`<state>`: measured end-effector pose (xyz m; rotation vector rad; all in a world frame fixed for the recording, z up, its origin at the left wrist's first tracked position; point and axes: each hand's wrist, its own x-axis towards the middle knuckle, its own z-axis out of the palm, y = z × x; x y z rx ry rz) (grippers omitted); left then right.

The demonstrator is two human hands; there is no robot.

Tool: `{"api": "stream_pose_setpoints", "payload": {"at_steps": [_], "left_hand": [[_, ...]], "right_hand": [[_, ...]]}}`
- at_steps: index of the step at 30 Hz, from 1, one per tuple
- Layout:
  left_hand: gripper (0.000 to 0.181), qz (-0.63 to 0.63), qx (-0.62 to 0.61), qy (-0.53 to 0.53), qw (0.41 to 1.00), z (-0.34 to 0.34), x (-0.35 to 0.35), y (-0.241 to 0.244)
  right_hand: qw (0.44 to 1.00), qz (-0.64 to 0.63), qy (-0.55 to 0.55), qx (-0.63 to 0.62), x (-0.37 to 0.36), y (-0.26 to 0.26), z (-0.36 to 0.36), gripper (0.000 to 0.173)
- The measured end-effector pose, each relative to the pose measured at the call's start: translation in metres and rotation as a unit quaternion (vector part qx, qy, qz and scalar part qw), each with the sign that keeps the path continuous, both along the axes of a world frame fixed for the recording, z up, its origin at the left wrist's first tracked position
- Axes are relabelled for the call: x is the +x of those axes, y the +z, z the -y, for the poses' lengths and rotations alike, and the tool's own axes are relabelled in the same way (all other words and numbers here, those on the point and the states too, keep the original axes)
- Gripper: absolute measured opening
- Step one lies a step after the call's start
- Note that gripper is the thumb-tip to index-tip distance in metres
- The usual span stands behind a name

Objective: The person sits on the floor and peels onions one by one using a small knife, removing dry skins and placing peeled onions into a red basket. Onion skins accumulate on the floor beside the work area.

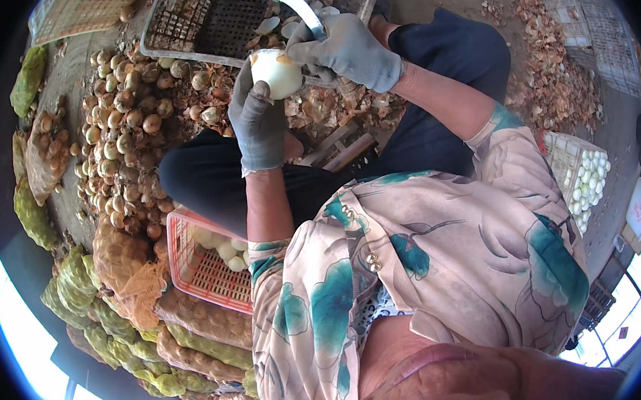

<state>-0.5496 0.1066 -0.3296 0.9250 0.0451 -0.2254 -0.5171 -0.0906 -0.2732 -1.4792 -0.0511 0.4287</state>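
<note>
In my gloved left hand (259,118) is a mostly peeled white onion (283,81), with the thumb on its near side. Small brown patches of skin show on its upper side. My gloved right hand (350,52) grips a knife with a curved, pale blade (297,5) that points up and left, away from the onion. The fingers of this hand are at the onion's right side, and they hide the knife's handle. Both hands are just over the near edge of a dirty plastic crate (194,55), which has loose pieces of onion skin (268,25) in it.
A heap of unpeeled onions (120,130) spreads on the left. Beside my knee, a red plastic basket (209,283) holds peeled onions (226,248). Filled mesh sacks (121,253) lie behind it. Onion skins (552,83) litter the floor, and a crate of peeled onions (587,181) stands right.
</note>
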Motion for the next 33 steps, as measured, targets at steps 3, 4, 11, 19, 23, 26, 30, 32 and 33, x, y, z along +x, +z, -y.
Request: {"api": "stream_pose_setpoints", "payload": {"at_steps": [3,4,11,19,23,26,30,32,33], "left_hand": [[0.087,-0.015,0.003,-0.021,1.0,0.004,0.0,-0.008],[0.09,-0.026,0.01,-0.033,0.999,0.006,0.0,-0.011],[0.085,-0.017,0.001,0.007,1.0,0.005,-0.002,0.003],[0.095,-0.002,0.032,-0.019,0.999,0.003,0.0,0.004],[0.097,-0.001,-0.001,-0.007,1.0,0.001,-0.002,0.004],[0.094,0.002,0.001,0.007,1.0,-0.007,-0.001,0.002],[0.088,0.012,0.077,-0.005,0.997,-0.004,0.003,0.0],[0.089,0.026,0.105,0.001,0.994,0.0,0.001,0.001],[0.088,0.026,0.086,0.004,0.996,0.0,0.001,0.002]], "right_hand": [[0.976,0.15,0.005,-0.155,0.0,-0.001,-0.005,0.024],[0.989,0.094,0.02,-0.112,0.0,-0.003,-0.002,0.025],[0.992,-0.046,-0.084,0.082,0.019,-0.022,0.024,0.026],[0.989,-0.047,-0.133,0.04,0.022,-0.03,0.026,0.025],[0.962,-0.107,-0.233,0.095,0.032,-0.048,0.029,0.025],[0.976,-0.15,-0.136,-0.085,0.036,-0.036,0.032,0.027],[0.993,-0.09,0.006,0.081,0.024,-0.06,0.018,0.035],[0.988,-0.018,0.044,-0.144,0.012,-0.026,-0.003,0.039],[0.995,-0.047,0.005,-0.094,0.009,-0.016,-0.007,0.036]]}}
